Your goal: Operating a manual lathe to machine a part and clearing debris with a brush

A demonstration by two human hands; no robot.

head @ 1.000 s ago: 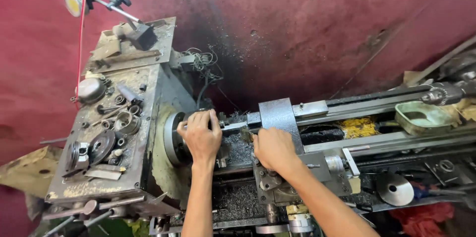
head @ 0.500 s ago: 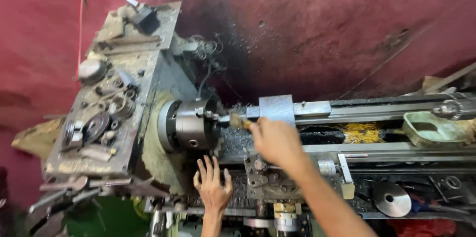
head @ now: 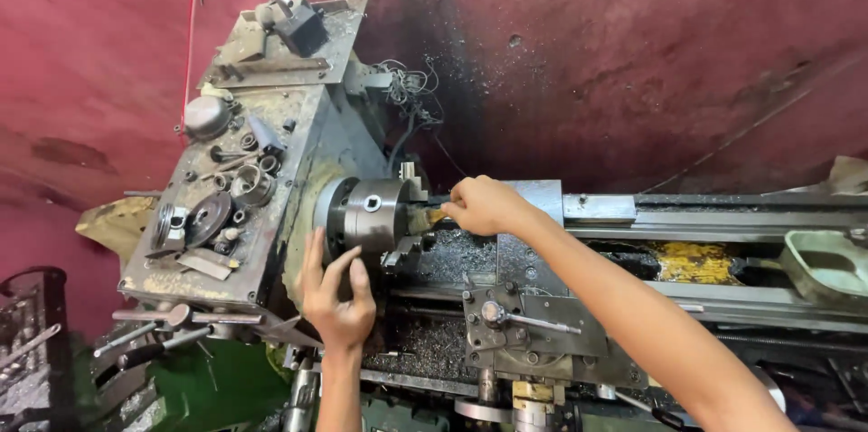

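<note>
I look down on an old metal lathe. Its round steel chuck (head: pixel 369 215) sits at the centre left, jaws facing right. My left hand (head: pixel 336 295) hovers just below and in front of the chuck, fingers spread, holding nothing. My right hand (head: pixel 482 205) is closed around a small brass-coloured workpiece (head: pixel 436 214) right at the chuck jaws. The grey carriage (head: pixel 533 305) lies under my right forearm.
The headstock top (head: pixel 237 188) carries several loose metal parts, rings and tools. Dark metal chips cover the bed (head: pixel 452 260). Yellow swarf (head: pixel 692 262) and a metal tray (head: pixel 827 265) lie to the right. Levers (head: pixel 154 333) stick out at lower left. A red wall stands behind.
My left hand came off the chuck and dropped below it, fingers opening. My right hand moved left from the carriage up to the chuck jaws. The camera view shifted closer.
</note>
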